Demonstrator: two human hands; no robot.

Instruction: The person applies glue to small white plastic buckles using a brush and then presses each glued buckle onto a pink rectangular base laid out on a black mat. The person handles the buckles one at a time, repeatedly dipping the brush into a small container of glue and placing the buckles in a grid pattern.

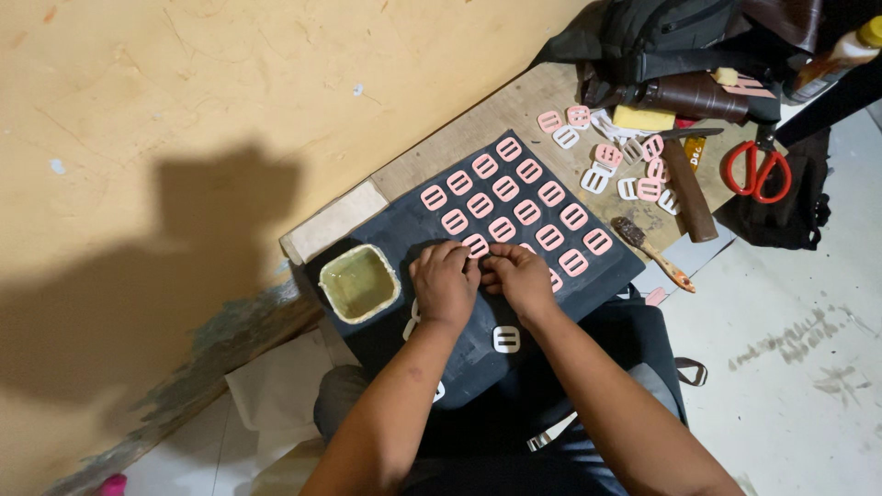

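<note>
A dark blue-black sheet [413, 237] lies across a wooden board and my lap. Rows of pink slide buckles [515, 197] are laid on it in a grid. My left hand [443, 280] and my right hand [518, 276] meet at the near edge of the grid, fingertips pinched together over a pink buckle [477, 244]. What sits between the fingers is hidden. A white buckle [506, 339] lies on the sheet near my right wrist. A square tub of yellowish glue [359, 283] stands on the sheet, left of my left hand.
Loose pink and white buckles [614, 163] are piled on the wooden board [478, 124] beyond the sheet. A brush [652, 252], a brown hammer handle [689, 191], red scissors [758, 169], a yellow sponge [643, 118] and dark bags [680, 37] lie at the right. An orange wall stands left.
</note>
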